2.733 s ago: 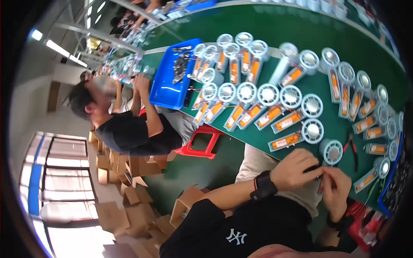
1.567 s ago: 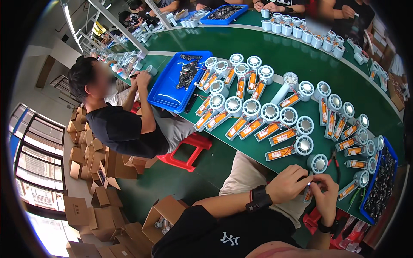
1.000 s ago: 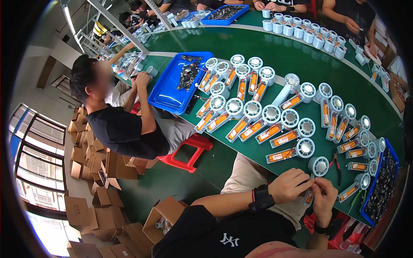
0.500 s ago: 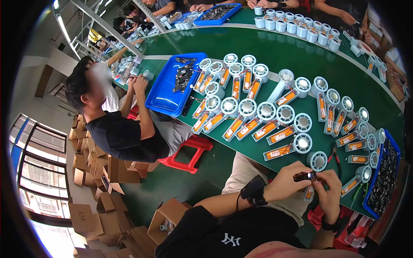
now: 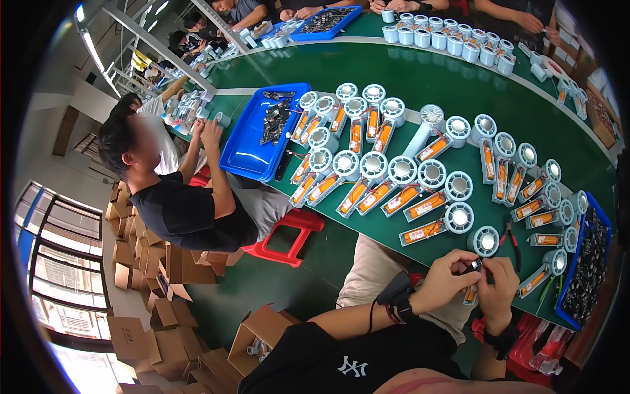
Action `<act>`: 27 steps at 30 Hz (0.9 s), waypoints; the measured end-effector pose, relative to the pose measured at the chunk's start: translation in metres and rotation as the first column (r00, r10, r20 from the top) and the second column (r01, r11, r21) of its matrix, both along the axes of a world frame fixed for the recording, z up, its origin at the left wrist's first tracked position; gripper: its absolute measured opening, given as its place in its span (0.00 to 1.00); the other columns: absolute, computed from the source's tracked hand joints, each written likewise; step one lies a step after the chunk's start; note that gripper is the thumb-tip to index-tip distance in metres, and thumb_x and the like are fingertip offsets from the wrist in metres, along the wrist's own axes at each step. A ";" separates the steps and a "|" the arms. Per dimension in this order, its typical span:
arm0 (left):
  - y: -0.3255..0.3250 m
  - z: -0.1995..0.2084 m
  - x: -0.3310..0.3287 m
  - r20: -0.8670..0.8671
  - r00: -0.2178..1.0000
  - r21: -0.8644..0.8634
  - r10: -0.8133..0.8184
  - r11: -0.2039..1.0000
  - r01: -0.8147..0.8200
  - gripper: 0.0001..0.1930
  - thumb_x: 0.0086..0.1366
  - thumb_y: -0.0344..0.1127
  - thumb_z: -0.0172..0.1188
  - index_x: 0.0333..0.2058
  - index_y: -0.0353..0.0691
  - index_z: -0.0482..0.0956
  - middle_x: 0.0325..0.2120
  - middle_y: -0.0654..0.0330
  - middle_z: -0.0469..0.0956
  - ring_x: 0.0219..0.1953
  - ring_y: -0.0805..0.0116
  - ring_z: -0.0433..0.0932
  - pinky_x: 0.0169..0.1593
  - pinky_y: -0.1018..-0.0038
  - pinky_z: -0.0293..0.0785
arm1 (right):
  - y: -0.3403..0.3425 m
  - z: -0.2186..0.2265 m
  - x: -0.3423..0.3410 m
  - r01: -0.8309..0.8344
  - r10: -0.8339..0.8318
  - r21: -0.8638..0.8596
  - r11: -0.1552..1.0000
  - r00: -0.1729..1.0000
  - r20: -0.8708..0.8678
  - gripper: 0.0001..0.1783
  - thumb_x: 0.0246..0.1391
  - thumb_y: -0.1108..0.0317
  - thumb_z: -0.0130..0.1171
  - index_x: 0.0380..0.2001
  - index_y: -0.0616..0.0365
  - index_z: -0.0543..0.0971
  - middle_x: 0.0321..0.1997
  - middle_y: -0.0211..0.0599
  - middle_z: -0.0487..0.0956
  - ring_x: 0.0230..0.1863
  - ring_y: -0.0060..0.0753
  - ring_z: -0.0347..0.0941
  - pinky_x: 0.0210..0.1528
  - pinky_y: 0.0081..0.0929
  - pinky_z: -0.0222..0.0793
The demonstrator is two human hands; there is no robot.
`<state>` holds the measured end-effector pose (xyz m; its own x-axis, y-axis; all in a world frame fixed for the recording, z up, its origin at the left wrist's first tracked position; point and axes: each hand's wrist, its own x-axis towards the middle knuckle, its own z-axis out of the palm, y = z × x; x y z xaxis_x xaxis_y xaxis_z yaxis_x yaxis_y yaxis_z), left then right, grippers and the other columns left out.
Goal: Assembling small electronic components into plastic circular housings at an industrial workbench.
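Note:
At the table's near edge, my left hand [image 5: 447, 282] is closed, its fingertips pinching a small dark part [image 5: 474, 266] with a bright spot on it. My right hand [image 5: 497, 289] meets it from the other side, thumb and fingers closed at the same part. Just beyond the fingertips is a pale blue handheld fan [image 5: 485, 241] with a round grey head. Its handle, with an orange battery [image 5: 470, 295], shows partly between and below my hands; whether a hand touches it cannot be made out. Several similar fans [image 5: 401, 171] with open handles and orange batteries lie in rows ahead.
Red-handled pliers [image 5: 510, 246] lie right of my hands. A blue tray [image 5: 562, 308] of small black parts stands at the right edge, another blue tray [image 5: 246, 157] at the left. A co-worker [image 5: 177, 203] sits left beside a red stool [image 5: 289, 243]. Cardboard boxes [image 5: 256, 335] cover the floor.
The dark part has turned between my fingertips and shows less of its length. My left fingers have curled closer around it. The view has shifted slightly.

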<state>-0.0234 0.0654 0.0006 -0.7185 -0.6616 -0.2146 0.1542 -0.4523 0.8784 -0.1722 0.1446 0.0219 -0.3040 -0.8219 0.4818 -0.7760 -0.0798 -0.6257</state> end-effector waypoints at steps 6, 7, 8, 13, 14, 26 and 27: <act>0.001 -0.003 0.001 0.059 0.998 0.031 -0.037 0.999 0.035 0.18 0.69 0.29 0.67 0.55 0.35 0.74 0.33 0.64 0.81 0.30 0.83 0.76 0.29 0.82 0.71 | -0.002 -0.001 -0.003 -0.012 0.009 -0.030 0.999 0.993 -0.117 0.13 0.44 0.84 0.68 0.36 0.63 0.81 0.34 0.44 0.80 0.32 0.48 0.79 0.32 0.37 0.75; 0.001 -0.003 0.000 0.063 0.998 0.032 -0.026 0.999 0.024 0.17 0.69 0.29 0.67 0.54 0.35 0.74 0.32 0.65 0.81 0.29 0.83 0.75 0.27 0.82 0.70 | -0.002 0.000 -0.003 -0.017 0.013 -0.032 0.999 0.992 -0.129 0.13 0.44 0.84 0.68 0.36 0.63 0.81 0.35 0.44 0.80 0.32 0.49 0.79 0.32 0.37 0.76; 0.002 -0.003 0.000 0.068 0.998 0.034 -0.015 0.999 0.012 0.17 0.70 0.30 0.66 0.54 0.35 0.74 0.31 0.65 0.80 0.28 0.84 0.75 0.26 0.82 0.69 | -0.002 0.001 -0.002 -0.023 0.018 -0.033 0.999 0.990 -0.140 0.13 0.44 0.84 0.68 0.36 0.63 0.81 0.35 0.44 0.80 0.33 0.49 0.79 0.33 0.37 0.76; 0.006 0.003 0.000 0.114 0.993 -0.001 -0.023 1.000 0.023 0.16 0.70 0.30 0.66 0.53 0.35 0.74 0.29 0.65 0.80 0.26 0.84 0.74 0.24 0.82 0.67 | 0.005 0.010 0.001 -0.020 0.014 -0.032 0.999 0.979 -0.204 0.13 0.45 0.84 0.69 0.36 0.63 0.82 0.35 0.44 0.80 0.34 0.49 0.80 0.34 0.37 0.76; 0.004 0.003 0.000 0.113 0.993 0.029 -0.029 0.999 0.026 0.16 0.70 0.30 0.66 0.53 0.35 0.74 0.29 0.65 0.80 0.26 0.84 0.74 0.23 0.82 0.67 | 0.007 0.011 0.001 -0.025 0.023 -0.006 1.000 0.984 -0.175 0.12 0.46 0.83 0.68 0.37 0.64 0.82 0.36 0.44 0.80 0.34 0.49 0.80 0.34 0.37 0.76; -0.002 0.005 0.002 0.110 0.993 0.018 -0.044 0.999 0.043 0.16 0.70 0.31 0.66 0.52 0.35 0.72 0.29 0.67 0.78 0.26 0.84 0.73 0.22 0.82 0.65 | 0.004 0.025 0.005 0.009 0.028 0.211 0.978 0.984 -0.175 0.10 0.52 0.80 0.67 0.39 0.63 0.83 0.41 0.43 0.81 0.34 0.47 0.81 0.35 0.35 0.77; -0.002 0.003 0.002 0.101 0.994 -0.011 -0.043 0.999 0.044 0.16 0.70 0.31 0.66 0.52 0.36 0.72 0.30 0.66 0.78 0.26 0.84 0.73 0.22 0.82 0.65 | 0.004 0.023 0.005 0.012 0.020 0.194 0.981 0.987 -0.162 0.10 0.52 0.80 0.67 0.39 0.63 0.83 0.40 0.43 0.81 0.34 0.47 0.81 0.35 0.35 0.77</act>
<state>-0.0216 0.0634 0.0035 -0.7218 -0.6335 -0.2786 0.0452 -0.4449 0.8944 -0.1669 0.1490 0.0450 -0.2317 -0.9054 0.3557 -0.8682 0.0275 -0.4955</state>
